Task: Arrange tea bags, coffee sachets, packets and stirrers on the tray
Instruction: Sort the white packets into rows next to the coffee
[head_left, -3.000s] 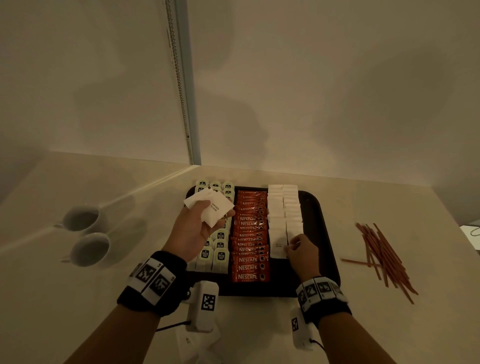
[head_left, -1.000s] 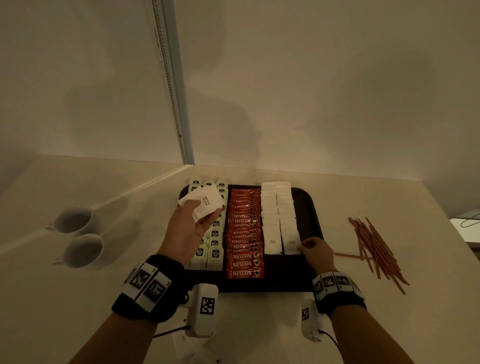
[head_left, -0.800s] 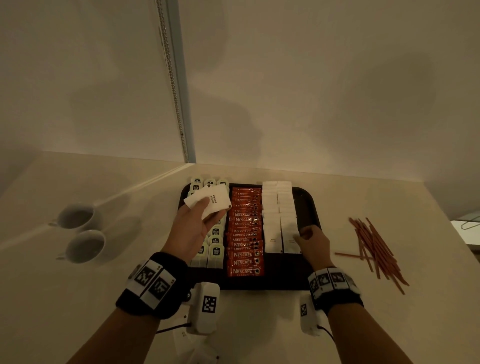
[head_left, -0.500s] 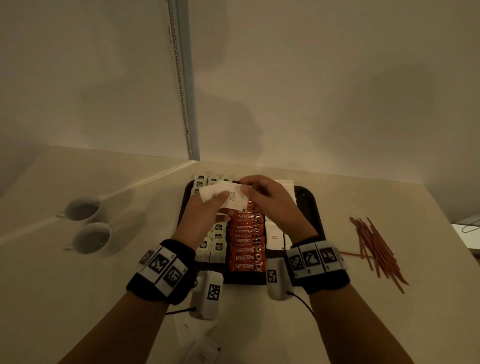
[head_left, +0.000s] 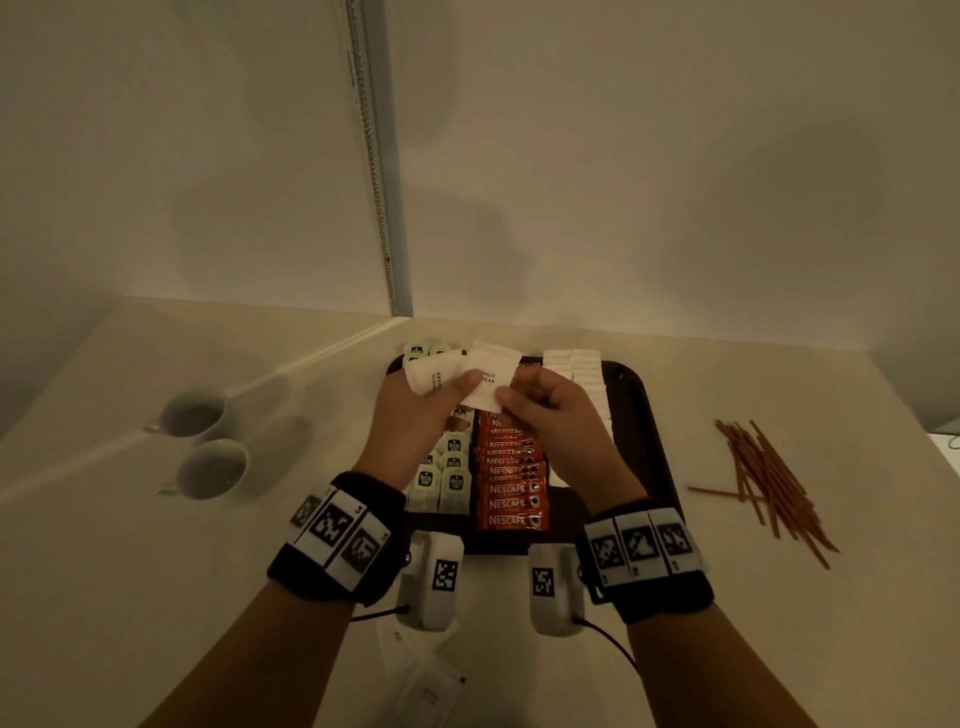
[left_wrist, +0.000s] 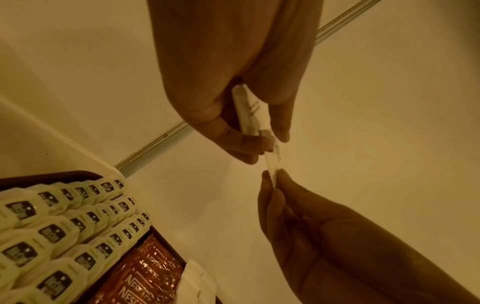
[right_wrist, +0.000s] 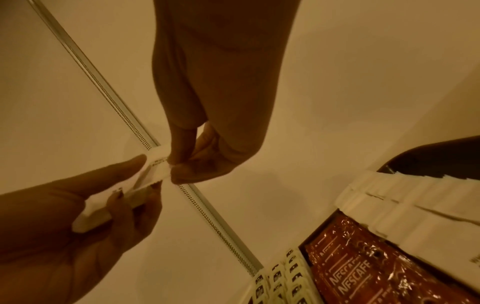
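Note:
Above the dark tray (head_left: 647, 415), my left hand (head_left: 441, 397) holds a small stack of white sugar packets (head_left: 434, 376). My right hand (head_left: 511, 389) pinches the near edge of one sugar packet (head_left: 491, 382) that still overlaps that stack. In the left wrist view the stack (left_wrist: 246, 115) sits between thumb and fingers, and the pinched packet (left_wrist: 271, 168) reaches down to the right fingertips. On the tray lie rows of tea bags (head_left: 441, 478), red coffee sachets (head_left: 511, 493) and white sugar packets (head_left: 576, 369). A loose pile of brown stirrers (head_left: 769, 478) lies on the table to the right.
Two white cups (head_left: 192, 415) (head_left: 213, 470) stand on the table left of the tray. A few white packets (head_left: 431, 686) lie at the near edge, under my wrists. The wall rises just behind the tray.
My right hand left the sugar row on the tray, rose to my left hand and took hold of one packet from the stack. The left hand stayed over the tray's far left.

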